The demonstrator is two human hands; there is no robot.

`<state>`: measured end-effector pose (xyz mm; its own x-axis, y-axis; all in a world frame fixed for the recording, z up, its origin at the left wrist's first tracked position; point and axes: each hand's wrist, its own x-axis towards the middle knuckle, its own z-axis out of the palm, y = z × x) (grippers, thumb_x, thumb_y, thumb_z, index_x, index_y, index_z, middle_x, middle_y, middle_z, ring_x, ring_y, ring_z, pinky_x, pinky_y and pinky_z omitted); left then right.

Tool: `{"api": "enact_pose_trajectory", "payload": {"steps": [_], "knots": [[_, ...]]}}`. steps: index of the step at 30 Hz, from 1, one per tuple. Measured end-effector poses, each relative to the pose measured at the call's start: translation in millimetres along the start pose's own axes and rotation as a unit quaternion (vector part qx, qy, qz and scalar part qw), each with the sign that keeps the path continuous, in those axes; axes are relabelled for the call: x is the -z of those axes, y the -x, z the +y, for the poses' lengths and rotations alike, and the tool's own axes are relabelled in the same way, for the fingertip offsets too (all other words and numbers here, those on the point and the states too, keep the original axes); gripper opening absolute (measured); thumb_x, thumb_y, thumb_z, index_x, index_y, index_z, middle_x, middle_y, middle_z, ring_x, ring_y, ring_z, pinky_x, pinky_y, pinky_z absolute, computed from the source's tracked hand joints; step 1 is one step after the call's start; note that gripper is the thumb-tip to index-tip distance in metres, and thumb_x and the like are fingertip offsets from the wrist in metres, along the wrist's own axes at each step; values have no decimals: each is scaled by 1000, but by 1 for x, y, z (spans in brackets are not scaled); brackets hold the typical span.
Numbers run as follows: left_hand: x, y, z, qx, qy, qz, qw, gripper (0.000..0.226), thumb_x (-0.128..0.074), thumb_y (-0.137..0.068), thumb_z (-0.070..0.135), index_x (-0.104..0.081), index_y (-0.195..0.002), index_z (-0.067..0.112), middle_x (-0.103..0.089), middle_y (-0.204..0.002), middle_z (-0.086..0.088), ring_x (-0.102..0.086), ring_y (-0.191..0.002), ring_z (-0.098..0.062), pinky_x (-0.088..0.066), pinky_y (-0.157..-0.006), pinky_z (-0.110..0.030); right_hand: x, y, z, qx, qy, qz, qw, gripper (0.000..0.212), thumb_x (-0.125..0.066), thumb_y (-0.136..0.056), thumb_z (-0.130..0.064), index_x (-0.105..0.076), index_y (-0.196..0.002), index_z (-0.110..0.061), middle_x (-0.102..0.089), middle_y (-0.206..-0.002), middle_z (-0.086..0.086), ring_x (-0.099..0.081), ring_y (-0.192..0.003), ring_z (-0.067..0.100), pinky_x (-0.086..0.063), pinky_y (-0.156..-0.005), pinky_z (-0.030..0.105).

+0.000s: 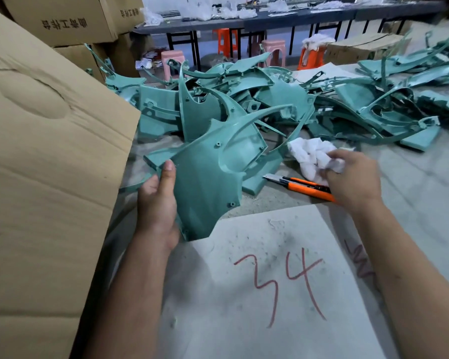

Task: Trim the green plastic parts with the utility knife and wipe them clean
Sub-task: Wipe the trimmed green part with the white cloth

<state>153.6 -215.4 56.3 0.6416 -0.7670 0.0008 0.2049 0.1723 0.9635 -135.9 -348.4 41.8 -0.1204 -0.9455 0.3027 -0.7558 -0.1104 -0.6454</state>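
My left hand [157,200] grips the lower left edge of a large green plastic part [208,174], thumb on its inner face, holding it up over the floor. My right hand [353,177] pinches a crumpled white cloth [311,156] to the right of the part. An orange utility knife [302,187] lies on the floor just under that hand, blade end pointing left. A big pile of green plastic parts [283,99] covers the floor behind.
A tall cardboard box [44,156] stands close on my left. A grey sheet [257,281] marked "34" in red lies in front of me. Further back are stacked cartons [62,19], plastic stools [274,51] and a long dark table [296,19].
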Motion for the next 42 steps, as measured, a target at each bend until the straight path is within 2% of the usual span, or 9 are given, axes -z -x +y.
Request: {"api": "enact_pose_trajectory", "payload": {"steps": [3, 5, 12, 17, 21, 31, 34, 38, 42], "knots": [[-4, 3, -3, 43, 19, 5, 999, 29, -55, -104, 33, -72, -98, 11, -79, -96, -3, -76, -86, -17, -61, -63, -29, 4, 4, -9, 50, -74, 152, 984, 22, -77, -84, -14, -73, -106, -12, -74, -96, 6, -66, -88, 26, -45, -78, 30], [-5, 2, -4, 58, 26, 12, 998, 29, -56, -104, 33, -73, -97, 11, -79, -95, -4, -77, -85, -19, -61, -63, -32, 3, 14, -25, 59, -235, 155, 958, 15, -78, -83, -19, -66, -93, -17, -66, -79, -2, -57, -70, 15, -46, -65, 33], [-6, -1, -9, 85, 44, 25, 995, 28, -57, -103, 33, -74, -100, 11, -79, -100, -5, -76, -92, -24, -61, -79, -40, -24, 60, -77, -30, -547, -138, 825, 34, -78, -77, -10, -63, -107, -6, -74, -107, 19, -71, -96, 35, -57, -87, 59], [-8, 5, -14, 42, 16, 7, 999, 24, -63, -98, 34, -75, -106, 14, -79, -102, -1, -76, -94, -20, -60, -69, -32, -32, 68, -96, -74, -639, -237, 728, 48, -75, -89, -7, -56, -133, -2, -74, -110, 12, -71, -95, 24, -59, -78, 32], [-9, 8, -16, -56, -74, 6, 996, 23, -65, -92, 42, -73, -103, 23, -78, -102, 7, -74, -97, -15, -59, -81, -38, -36, 74, -105, -86, -650, -317, 686, 28, -70, -91, -24, -72, -111, -5, -77, -107, 11, -74, -94, 22, -61, -79, 33], [-8, 8, -10, 22, -53, -105, 993, 23, -60, -102, 29, -73, -107, 12, -77, -107, -8, -74, -101, -26, -61, -79, -37, -32, 66, -105, -97, -706, -216, 668, 7, -59, -97, 2, -59, -91, 0, -63, -68, 3, -59, -53, 8, -51, -58, 24], [-7, 11, -6, 60, -29, -98, 993, 25, -60, -102, 29, -72, -108, 8, -78, -104, -9, -75, -94, -24, -59, -68, -30, -22, 53, -95, -146, -746, -150, 632, 14, -70, -86, -9, -65, -97, -3, -73, -82, 3, -71, -71, 13, -64, -74, 38], [-12, 16, -5, 112, 9, -83, 990, 30, -62, -101, 28, -72, -113, 3, -78, -101, -13, -77, -84, -24, -58, -60, -28, -26, 44, -82, -164, -710, -67, 681, 31, -79, -81, -18, -70, -108, -5, -70, -107, 15, -67, -94, 28, -60, -85, 45], [-6, 14, 2, 148, 38, -51, 987, 34, -64, -98, 31, -71, -107, -1, -78, -90, -14, -76, -70, -23, -57, -53, -26, -29, 41, -63, 17, -438, 101, 893, 14, -74, -89, -5, -70, -80, -15, -62, -68, -7, -51, -67, 7, -43, -60, 27]]}}
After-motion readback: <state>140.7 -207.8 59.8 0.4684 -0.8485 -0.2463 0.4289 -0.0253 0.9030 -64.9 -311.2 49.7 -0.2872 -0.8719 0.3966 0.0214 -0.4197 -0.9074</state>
